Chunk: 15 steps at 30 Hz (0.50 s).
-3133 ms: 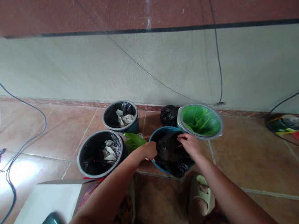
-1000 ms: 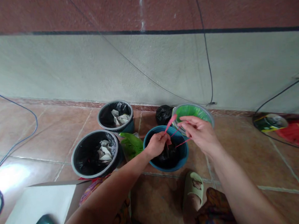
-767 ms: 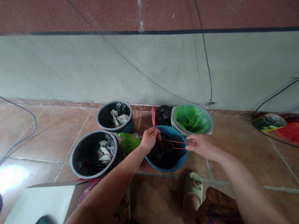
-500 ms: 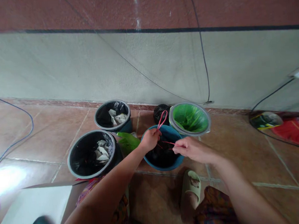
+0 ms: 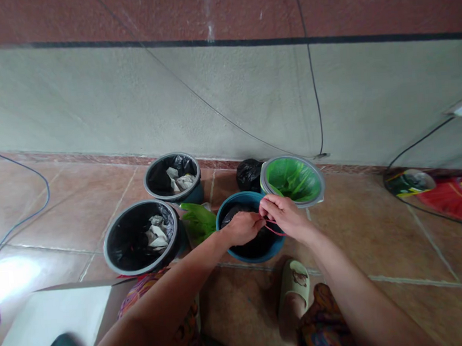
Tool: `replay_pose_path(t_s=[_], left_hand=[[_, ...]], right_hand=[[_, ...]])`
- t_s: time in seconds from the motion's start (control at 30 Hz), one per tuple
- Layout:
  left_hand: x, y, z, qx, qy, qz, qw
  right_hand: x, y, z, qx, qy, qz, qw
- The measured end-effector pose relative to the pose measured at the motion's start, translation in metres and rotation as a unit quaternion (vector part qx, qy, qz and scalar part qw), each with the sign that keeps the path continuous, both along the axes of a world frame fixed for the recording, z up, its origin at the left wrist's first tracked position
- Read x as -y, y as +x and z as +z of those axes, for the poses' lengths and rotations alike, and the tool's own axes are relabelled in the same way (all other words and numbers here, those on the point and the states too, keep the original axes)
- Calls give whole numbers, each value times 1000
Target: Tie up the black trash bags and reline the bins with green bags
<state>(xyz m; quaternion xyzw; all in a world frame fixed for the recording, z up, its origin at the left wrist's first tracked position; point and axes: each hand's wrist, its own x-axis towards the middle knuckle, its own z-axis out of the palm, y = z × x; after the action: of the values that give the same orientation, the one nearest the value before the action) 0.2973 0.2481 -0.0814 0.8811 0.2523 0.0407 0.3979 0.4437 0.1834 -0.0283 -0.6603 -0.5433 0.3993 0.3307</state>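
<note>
Over the blue bin (image 5: 237, 253), my left hand (image 5: 244, 227) and my right hand (image 5: 284, 215) meet with fingers closed. Both pinch a thin pink string (image 5: 276, 232), part of which curves out below my right hand. Inside that bin lies dark material (image 5: 256, 247), perhaps a black bag, partly covered by my hands. Just behind my right hand stands a bin with a green liner (image 5: 295, 178). A crumpled green plastic bag (image 5: 198, 221) lies on the floor left of the blue bin.
Two black-lined bins, a near one (image 5: 120, 259) and a far one (image 5: 152, 192), hold crumpled paper at the left. A knotted black bag (image 5: 249, 175) rests by the wall. A white surface (image 5: 54, 315) stands front left. Cables (image 5: 316, 102) hang along the wall.
My hands have come together over the blue bin; my right hand moved left and up. The pink loop that stood above my left hand now hangs lower, below my right fingers.
</note>
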Motion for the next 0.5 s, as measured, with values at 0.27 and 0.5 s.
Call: replay_pose_path(t_s=[0.27, 0.5], left_hand=[[-10, -1, -8, 17, -144, 75, 987], [-17, -1, -14, 51, -265, 166, 948]], right_hand=[[0, 12, -16, 207, -14, -142, 968], [14, -7, -20, 235, -191, 123, 945]])
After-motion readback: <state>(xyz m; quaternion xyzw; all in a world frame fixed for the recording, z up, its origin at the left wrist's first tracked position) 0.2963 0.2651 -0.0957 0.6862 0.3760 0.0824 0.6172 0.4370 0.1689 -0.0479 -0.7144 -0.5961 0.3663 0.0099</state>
